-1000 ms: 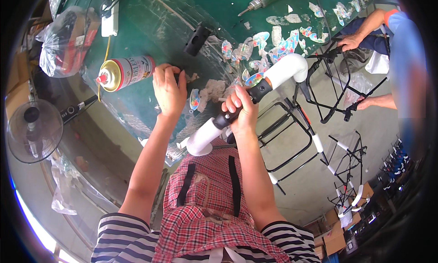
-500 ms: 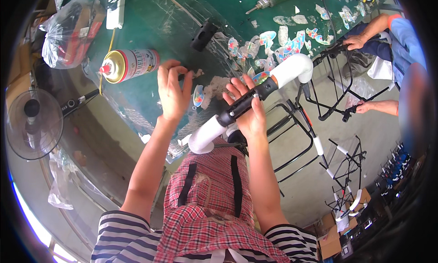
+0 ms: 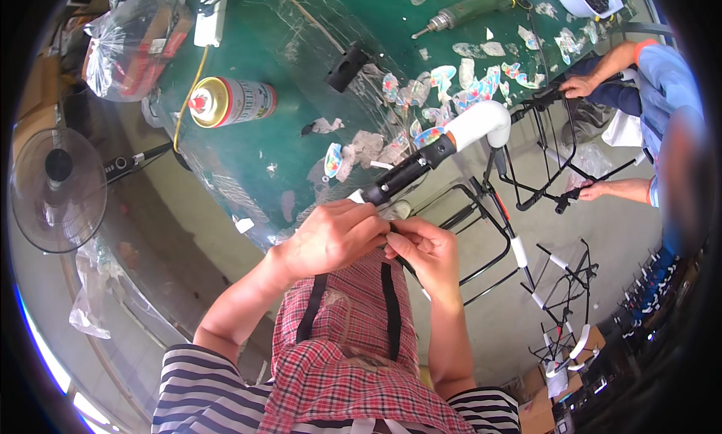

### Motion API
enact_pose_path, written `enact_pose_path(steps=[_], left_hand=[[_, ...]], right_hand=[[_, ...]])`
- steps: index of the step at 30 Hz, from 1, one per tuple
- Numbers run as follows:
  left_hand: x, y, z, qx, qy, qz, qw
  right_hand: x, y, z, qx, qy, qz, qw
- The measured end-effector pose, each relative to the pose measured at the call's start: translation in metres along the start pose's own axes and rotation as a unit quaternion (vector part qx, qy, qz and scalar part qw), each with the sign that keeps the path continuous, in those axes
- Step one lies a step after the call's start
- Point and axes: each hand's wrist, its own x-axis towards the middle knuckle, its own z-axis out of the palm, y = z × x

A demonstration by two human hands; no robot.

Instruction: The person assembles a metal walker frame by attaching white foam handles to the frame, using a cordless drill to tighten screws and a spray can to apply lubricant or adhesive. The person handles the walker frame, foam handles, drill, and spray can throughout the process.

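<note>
We are holding our left hand (image 3: pixel 338 237) and right hand (image 3: pixel 431 257) together at the near end of the black-and-white tube (image 3: pixel 410 174); what they are gripping, we cannot tell. The tube is slanting away rightward beside the green desk (image 3: pixel 235 144). Scraps (image 3: pixel 485 89) are lying near it, a spray can (image 3: pixel 248 101) is sitting leftward and a power tool (image 3: pixel 477 9) is resting farther off. A co-worker (image 3: pixel 669 69) is holding a black frame (image 3: pixel 564 201).
</note>
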Motion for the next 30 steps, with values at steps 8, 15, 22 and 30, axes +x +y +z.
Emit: enact_pose_path(steps=[8, 15, 22, 30], left_hand=[[0.0, 0.001, 0.023, -0.076, 0.048, -0.071, 0.993], [0.022, 0.009, 0.013, -0.06, 0.091, -0.093, 0.99], [0.006, -0.091, 0.002, 0.273, 0.263, -0.248, 0.892], [0.012, -0.097, 0.012, 0.255, 0.256, -0.22, 0.906]], right_hand=[[-0.001, 0.013, -0.013, 0.046, 0.049, 0.03, 0.997], [0.014, 0.025, -0.022, 0.188, 0.041, -0.042, 0.98], [0.025, 0.02, -0.031, 0.234, 0.028, -0.072, 0.969], [0.035, 0.042, -0.038, 0.263, 0.079, -0.055, 0.96]])
